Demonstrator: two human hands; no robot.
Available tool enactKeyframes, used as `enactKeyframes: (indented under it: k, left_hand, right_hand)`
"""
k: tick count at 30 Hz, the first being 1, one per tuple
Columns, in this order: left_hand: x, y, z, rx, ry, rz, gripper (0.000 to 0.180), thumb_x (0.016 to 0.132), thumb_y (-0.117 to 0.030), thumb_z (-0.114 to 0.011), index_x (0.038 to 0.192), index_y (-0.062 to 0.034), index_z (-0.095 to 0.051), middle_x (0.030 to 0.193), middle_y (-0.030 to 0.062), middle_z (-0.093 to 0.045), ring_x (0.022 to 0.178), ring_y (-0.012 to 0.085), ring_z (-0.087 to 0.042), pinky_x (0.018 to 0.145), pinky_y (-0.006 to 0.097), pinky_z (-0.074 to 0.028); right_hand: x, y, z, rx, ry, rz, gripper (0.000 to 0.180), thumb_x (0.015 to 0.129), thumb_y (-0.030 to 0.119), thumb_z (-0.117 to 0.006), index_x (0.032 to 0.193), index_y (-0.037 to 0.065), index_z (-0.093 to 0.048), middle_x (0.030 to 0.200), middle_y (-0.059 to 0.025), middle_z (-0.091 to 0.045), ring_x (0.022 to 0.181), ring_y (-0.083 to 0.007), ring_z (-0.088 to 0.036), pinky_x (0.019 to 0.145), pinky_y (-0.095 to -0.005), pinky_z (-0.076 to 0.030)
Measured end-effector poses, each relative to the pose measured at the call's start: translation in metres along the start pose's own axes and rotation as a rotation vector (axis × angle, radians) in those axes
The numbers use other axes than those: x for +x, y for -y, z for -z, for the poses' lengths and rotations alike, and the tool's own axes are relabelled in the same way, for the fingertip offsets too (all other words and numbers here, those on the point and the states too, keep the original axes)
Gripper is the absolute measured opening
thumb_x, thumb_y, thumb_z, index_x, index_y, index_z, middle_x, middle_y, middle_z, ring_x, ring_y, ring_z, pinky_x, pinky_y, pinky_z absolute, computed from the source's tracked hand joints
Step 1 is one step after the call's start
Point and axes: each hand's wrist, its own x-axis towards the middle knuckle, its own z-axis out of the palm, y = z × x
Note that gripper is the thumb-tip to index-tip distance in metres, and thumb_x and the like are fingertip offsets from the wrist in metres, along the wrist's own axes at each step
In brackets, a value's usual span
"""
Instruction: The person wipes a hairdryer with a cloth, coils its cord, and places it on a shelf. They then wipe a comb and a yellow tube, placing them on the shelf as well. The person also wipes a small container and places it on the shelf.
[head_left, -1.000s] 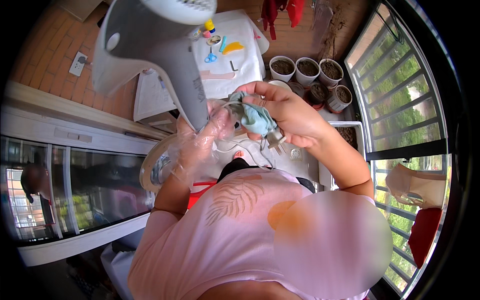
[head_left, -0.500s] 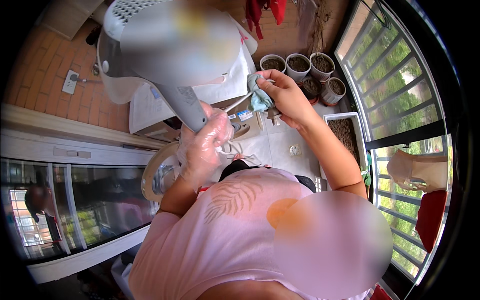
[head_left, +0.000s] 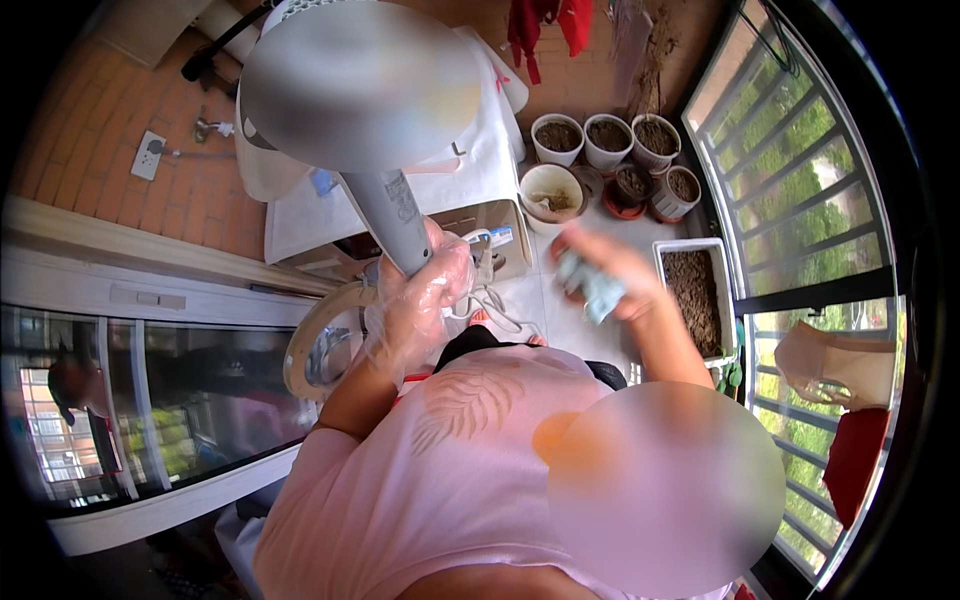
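My left hand point(head_left: 420, 295), inside a clear plastic glove, grips the grey handle of a hair dryer point(head_left: 370, 120) held up close to the camera, so its big round head fills the upper middle of the view. My right hand point(head_left: 600, 270) is lower and to the right, blurred by motion, closed around a small light-blue cloth point(head_left: 590, 285). A white cord point(head_left: 495, 305) hangs below the dryer handle between my two hands.
Several round plant pots point(head_left: 610, 150) and a long white planter of soil point(head_left: 695, 290) stand on the floor by a barred window point(head_left: 800, 200). A white cloth-covered table point(head_left: 460, 170) and a round washing-machine door point(head_left: 320, 345) lie below. Brick wall at left.
The hair dryer has come up and closer to the camera. My right hand with the cloth first rose to the dryer's side, then dropped down and to the right, away from it.
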Motion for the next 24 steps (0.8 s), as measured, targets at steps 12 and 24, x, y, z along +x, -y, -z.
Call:
enactKeyframes:
  k: [12,24]
  left_hand:
    - [-0.007,0.021,0.012,0.387,0.054,-0.129,0.01,0.088,-0.006,-0.051,0.089,-0.0062,-0.041,0.092,0.0147,-0.055,0.091,0.0269,-0.057,0.081,0.04,-0.046]
    - [-0.014,-0.013,-0.012,0.163,0.085,-0.043,0.016,0.088,-0.009,-0.055,0.087,-0.005,-0.039,0.085,0.018,-0.06,0.075,0.0204,-0.061,0.05,0.026,-0.049]
  right_hand:
    - [0.035,-0.008,-0.02,-0.179,0.131,0.623,0.027,0.094,0.029,-0.045,0.087,0.006,-0.057,0.085,-0.0032,-0.058,0.079,-0.0116,-0.053,0.073,-0.0255,-0.044]
    - [0.013,-0.004,-0.055,-0.566,0.507,0.565,0.017,0.093,0.019,-0.048,0.093,0.005,-0.057,0.078,-0.0036,-0.057,0.07,-0.0111,-0.05,0.062,-0.0256,-0.042]
